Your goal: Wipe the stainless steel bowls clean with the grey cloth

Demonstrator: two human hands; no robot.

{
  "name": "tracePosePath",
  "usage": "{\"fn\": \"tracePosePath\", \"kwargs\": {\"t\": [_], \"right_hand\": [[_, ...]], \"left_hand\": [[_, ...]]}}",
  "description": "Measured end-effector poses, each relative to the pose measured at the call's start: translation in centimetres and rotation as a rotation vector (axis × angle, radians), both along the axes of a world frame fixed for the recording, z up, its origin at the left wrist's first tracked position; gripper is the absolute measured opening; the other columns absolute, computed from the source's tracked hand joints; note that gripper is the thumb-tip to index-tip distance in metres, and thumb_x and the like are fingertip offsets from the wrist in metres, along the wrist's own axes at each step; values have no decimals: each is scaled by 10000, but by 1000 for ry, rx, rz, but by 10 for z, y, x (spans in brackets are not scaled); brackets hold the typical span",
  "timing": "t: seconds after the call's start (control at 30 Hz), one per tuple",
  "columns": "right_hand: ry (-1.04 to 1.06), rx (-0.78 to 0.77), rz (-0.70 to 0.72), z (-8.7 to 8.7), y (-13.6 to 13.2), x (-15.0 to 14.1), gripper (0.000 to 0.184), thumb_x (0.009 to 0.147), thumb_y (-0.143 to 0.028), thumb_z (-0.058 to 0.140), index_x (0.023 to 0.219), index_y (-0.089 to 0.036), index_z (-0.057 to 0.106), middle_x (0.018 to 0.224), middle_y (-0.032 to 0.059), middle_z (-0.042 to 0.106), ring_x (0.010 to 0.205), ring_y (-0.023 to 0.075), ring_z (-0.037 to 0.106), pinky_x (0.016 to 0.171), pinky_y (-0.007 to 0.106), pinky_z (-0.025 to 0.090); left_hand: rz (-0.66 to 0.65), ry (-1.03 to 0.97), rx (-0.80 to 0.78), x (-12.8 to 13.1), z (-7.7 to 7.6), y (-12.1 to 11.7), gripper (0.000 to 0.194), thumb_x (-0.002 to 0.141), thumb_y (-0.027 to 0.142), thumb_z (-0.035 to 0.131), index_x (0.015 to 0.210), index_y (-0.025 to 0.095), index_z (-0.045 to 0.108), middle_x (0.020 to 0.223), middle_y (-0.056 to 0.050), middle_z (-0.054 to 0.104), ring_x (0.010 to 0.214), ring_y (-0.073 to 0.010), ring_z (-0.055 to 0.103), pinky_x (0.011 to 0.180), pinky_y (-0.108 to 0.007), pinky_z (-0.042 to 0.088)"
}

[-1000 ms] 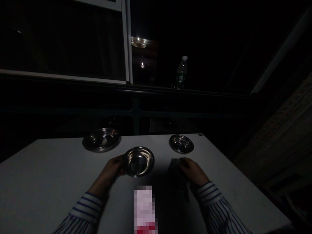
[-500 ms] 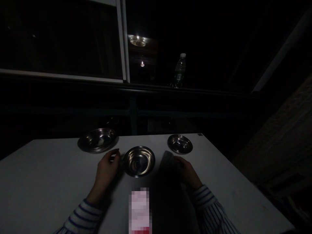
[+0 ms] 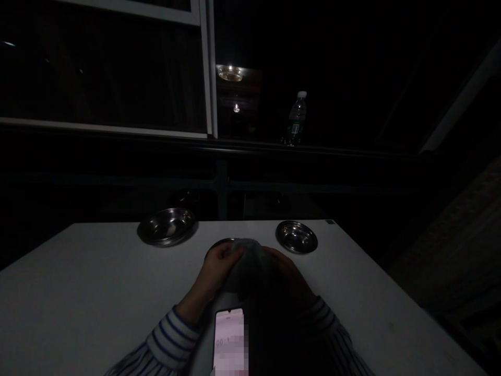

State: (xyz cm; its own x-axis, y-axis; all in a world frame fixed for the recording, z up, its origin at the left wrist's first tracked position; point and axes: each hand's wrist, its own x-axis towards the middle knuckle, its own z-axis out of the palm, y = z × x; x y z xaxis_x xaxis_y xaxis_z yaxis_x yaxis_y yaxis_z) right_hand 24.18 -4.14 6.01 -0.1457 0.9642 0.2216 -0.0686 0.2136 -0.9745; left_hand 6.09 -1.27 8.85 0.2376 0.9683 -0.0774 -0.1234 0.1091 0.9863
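Observation:
A dark greyish cloth (image 3: 246,269) is held up between my two hands over the middle of the table. My left hand (image 3: 219,266) pinches its left side, thumb and fingers closed on the fabric. On the other side my right hand (image 3: 285,269) grips the cloth, though shadow hides part of the fingers. Behind the cloth and my left hand, only the back rim of a steel bowl (image 3: 219,242) shows. A lit phone (image 3: 229,334) lies below my hands, partly pixelated.
Stacked steel dishes (image 3: 167,227) stand at the table's back left, and another steel dish (image 3: 296,237) at the back right. Beyond the white table (image 3: 117,292), a plastic bottle (image 3: 297,119) stands on a dark ledge by the window. The room is very dim.
My left hand has moved right from beside the middle bowl and taken hold of the cloth. The cloth, in my right hand before, now covers most of that bowl from view.

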Motion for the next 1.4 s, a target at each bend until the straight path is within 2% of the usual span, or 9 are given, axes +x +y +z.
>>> {"fn": "tracePosePath", "kwargs": {"t": [0.13, 0.33, 0.5, 0.6, 0.77, 0.93, 1.13, 1.27, 1.4], "right_hand": [[17, -93, -18, 0, 2, -7, 470, 730, -420, 585, 1146, -207, 539, 1099, 80, 615, 1003, 227, 573, 854, 368, 442], [-210, -109, -223, 10, 0, -14, 251, 712, -390, 592, 771, -147, 587, 655, -4, 568, 641, 141, 521, 572, 247, 427], [-139, -41, -285, 15, 3, -15, 260, 707, -410, 586, 690, -180, 467, 571, -55, 431, 552, 98, 411, 484, 205, 347], [-52, -37, -293, 16, 3, -15, 276, 699, -413, 600, 688, -190, 439, 568, -65, 412, 542, 94, 403, 487, 204, 337], [64, -138, -290, 17, 0, -4, 302, 664, -422, 653, 744, -188, 479, 597, -60, 455, 559, 102, 430, 516, 216, 345], [144, -189, 0, 20, -1, 1, 276, 693, -421, 635, 809, -178, 574, 704, -17, 562, 667, 139, 510, 623, 252, 391], [113, -141, -203, 14, 8, -4, 310, 704, -425, 625, 891, -178, 620, 816, 17, 623, 804, 187, 553, 719, 286, 419], [148, -141, -149, 7, 8, 0, 325, 685, -371, 656, 942, -184, 586, 827, 12, 627, 795, 187, 575, 712, 289, 434], [165, -170, 46, 4, 9, 11, 522, 684, -285, 669, 1164, -233, 471, 923, 29, 632, 822, 185, 605, 762, 339, 454]], "left_hand": [[90, 104, 83, -3, -4, 1, 323, 676, 446, 623, 766, 137, 644, 679, -17, 656, 641, -163, 593, 593, -254, 444], [146, 224, 173, -11, -6, 5, 375, 743, 484, 520, 736, 133, 653, 645, -24, 639, 674, -170, 581, 618, -250, 428], [42, 97, 129, -5, -9, 2, 471, 644, 411, 667, 1018, 143, 567, 916, -68, 671, 863, -213, 612, 747, -302, 459], [-28, 110, 134, -4, -14, 1, 610, 502, 265, 778, 1049, 139, 538, 994, -94, 654, 917, -233, 601, 787, -317, 454], [-117, 96, 37, -13, -14, 0, 355, 689, 376, 630, 933, 123, 579, 781, -44, 656, 703, -184, 611, 658, -295, 454], [-125, 114, 84, -13, -10, 0, 333, 743, 414, 559, 882, 114, 598, 735, -28, 632, 693, -161, 585, 626, -258, 428], [1, -6, 121, -13, -19, -6, 552, 636, 304, 689, 1103, 213, 409, 876, -10, 632, 736, -156, 622, 669, -285, 469], [-59, 125, 104, -20, -20, -7, 408, 633, 262, 673, 968, 173, 456, 660, 37, 587, 614, -136, 591, 589, -260, 452], [-73, 367, 270, -30, -10, -2, 286, 680, 231, 605, 948, 155, 540, 811, -21, 628, 750, -159, 592, 667, -277, 455]]}}
